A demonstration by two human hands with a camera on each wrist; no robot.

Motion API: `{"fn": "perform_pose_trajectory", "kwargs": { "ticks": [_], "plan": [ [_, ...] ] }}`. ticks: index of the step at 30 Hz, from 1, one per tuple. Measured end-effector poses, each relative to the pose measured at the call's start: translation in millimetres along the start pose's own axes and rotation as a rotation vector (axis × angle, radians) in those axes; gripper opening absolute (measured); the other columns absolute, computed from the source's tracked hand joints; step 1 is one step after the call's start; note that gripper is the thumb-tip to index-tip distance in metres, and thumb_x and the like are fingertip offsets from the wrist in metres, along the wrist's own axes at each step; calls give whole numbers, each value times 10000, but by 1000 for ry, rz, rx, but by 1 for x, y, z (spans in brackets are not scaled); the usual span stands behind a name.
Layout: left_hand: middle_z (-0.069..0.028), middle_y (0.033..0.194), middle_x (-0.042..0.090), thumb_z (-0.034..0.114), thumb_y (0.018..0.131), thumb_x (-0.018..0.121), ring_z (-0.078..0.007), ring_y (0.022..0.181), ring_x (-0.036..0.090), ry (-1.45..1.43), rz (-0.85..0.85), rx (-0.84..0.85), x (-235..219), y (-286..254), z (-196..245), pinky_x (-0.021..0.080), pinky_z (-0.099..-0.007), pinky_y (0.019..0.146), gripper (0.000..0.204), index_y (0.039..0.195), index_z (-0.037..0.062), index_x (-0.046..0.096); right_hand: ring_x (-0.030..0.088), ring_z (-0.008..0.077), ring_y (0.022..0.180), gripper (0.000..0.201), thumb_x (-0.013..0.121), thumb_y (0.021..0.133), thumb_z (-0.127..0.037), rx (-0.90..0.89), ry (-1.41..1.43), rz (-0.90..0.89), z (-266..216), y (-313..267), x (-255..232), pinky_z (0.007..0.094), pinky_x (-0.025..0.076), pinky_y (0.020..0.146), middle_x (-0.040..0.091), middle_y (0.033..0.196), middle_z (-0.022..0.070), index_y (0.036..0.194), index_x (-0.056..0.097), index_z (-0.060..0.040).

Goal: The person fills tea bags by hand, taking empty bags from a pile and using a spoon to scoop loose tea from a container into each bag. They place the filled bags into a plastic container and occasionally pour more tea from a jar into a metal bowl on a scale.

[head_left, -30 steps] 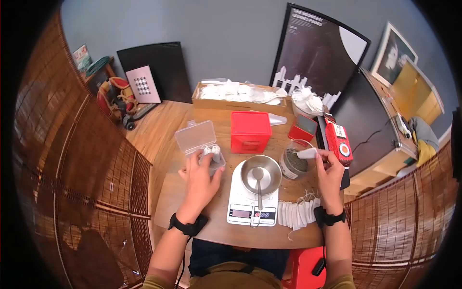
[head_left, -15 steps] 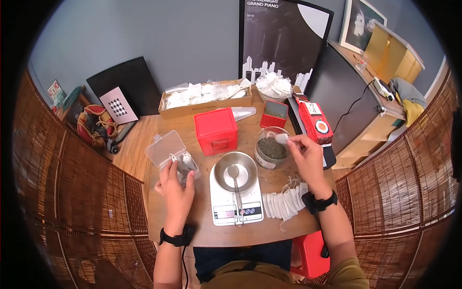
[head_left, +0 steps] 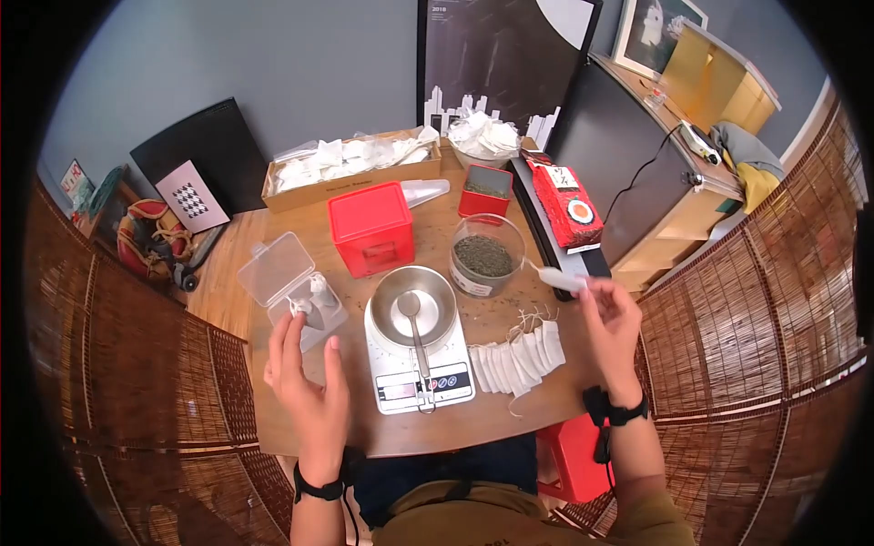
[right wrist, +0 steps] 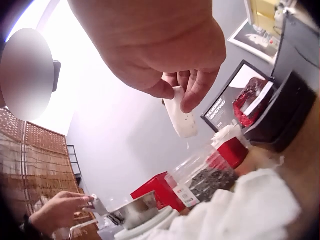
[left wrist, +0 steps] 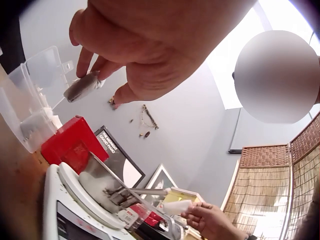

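My left hand [head_left: 309, 391] is at the near side of a clear plastic box [head_left: 337, 323] with its lid raised. Between its fingertips it pinches a filled tea bag [left wrist: 82, 87], greyish with a white top. Another tea bag [head_left: 318, 284] stands in the box. My right hand [head_left: 612, 332] pinches a white tea bag [head_left: 563, 279] by one end, thumb against fingers. A thread hangs from the bag's far end, and dark specks show on it in the right wrist view. Left of this bag is a clear jar [head_left: 482, 259] of dried leaves.
Between the hands, a steel bowl [head_left: 414, 308] holding a spoon [head_left: 414, 332] sits on a white scale [head_left: 423, 387]. Several white tea bags [head_left: 517, 359] lie in a row. Behind are a red canister [head_left: 371, 227], a red tin [head_left: 485, 191] and a carton [head_left: 355, 176] of white bags.
The right hand has drawn the white tea bag from over the jar to its right. My left hand has pulled back slightly toward the near side of the box. The view has turned right.
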State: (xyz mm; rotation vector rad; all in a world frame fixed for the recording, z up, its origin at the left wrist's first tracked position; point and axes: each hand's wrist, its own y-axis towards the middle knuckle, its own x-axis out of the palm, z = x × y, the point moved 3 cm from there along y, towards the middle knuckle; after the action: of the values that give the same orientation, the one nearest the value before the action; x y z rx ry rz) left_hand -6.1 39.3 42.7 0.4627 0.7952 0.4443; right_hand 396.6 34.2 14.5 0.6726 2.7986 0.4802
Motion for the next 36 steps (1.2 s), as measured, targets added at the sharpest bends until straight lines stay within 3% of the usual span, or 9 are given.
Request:
{"fn": "perform_pose_trajectory", "kwargs": {
  "ticks": [2, 5, 6, 12, 17, 20, 22, 25, 36],
  "plan": [
    [-235, 1450, 648, 13, 1005, 726, -365, 1334, 641, -6, -41, 14, -3, -7, 12, 473, -441, 1144, 388, 1386, -46, 679, 764, 142, 930, 54, 714, 1024, 10, -86, -246, 32, 7, -26, -19, 295, 617, 819, 812, 1110, 150, 1054, 724, 54],
    [-229, 1425, 661, -17, 994, 723, -354, 1316, 648, -160, -102, 45, -2, -16, 29, 478, -430, 1137, 375, 1367, -40, 692, 796, 328, 956, 83, 748, 924, 26, -274, -643, -166, 12, -59, -32, 386, 626, 822, 801, 1107, 194, 1005, 730, 18],
    [-229, 1425, 661, -17, 994, 723, -354, 1316, 648, -165, -108, 48, -2, -20, 36, 478, -430, 1137, 375, 1367, -40, 692, 774, 365, 1062, 94, 757, 900, 11, -273, -691, -263, 21, -68, -34, 429, 611, 911, 799, 1119, 180, 991, 733, 5],
    [-231, 1336, 710, -41, 933, 777, -359, 1254, 682, -376, -393, 198, 3, -51, 79, 518, -424, 1086, 374, 1303, -44, 722, 737, 355, 1194, 115, 777, 878, -34, -389, -778, -418, 5, -81, -27, 466, 552, 1032, 796, 1169, 156, 987, 743, -18],
    [-227, 1326, 712, -23, 909, 813, -390, 1163, 712, -600, -516, 244, 36, -88, 95, 574, -421, 987, 404, 1300, -50, 714, 745, 368, 1130, 149, 790, 880, 1, -299, -573, -264, -19, -92, -21, 437, 580, 962, 795, 1154, 173, 1021, 741, -5],
    [-228, 1329, 707, 7, 914, 827, -405, 1123, 710, -616, -584, 270, 53, -99, 97, 582, -431, 959, 409, 1298, -59, 704, 761, 354, 998, 191, 780, 906, 41, -243, -306, -356, -31, -108, -3, 415, 603, 905, 796, 1114, 183, 1091, 742, 16],
    [-226, 1329, 703, 11, 924, 818, -409, 1102, 706, -609, -644, 299, 61, -104, 96, 582, -440, 948, 399, 1296, -67, 697, 765, 301, 974, 215, 764, 936, 52, -255, -273, -375, -28, -120, 8, 378, 608, 858, 790, 1125, 175, 1148, 745, 23],
    [-214, 1293, 716, 23, 931, 816, -401, 1080, 706, -636, -656, 314, 67, -106, 94, 583, -443, 932, 363, 1268, -64, 709, 751, 192, 960, 281, 731, 985, 67, -59, -133, -349, -22, -130, 20, 295, 587, 778, 765, 1165, 154, 1263, 735, 22],
    [-183, 1214, 736, -35, 966, 752, -339, 994, 747, -703, -676, 59, 80, -117, 78, 595, -377, 823, 196, 1161, -29, 733, 701, 197, 913, 175, 757, 993, 31, 78, -108, -398, -10, -144, 28, 289, 550, 752, 709, 1099, 115, 1165, 736, 15]
  ]
}}
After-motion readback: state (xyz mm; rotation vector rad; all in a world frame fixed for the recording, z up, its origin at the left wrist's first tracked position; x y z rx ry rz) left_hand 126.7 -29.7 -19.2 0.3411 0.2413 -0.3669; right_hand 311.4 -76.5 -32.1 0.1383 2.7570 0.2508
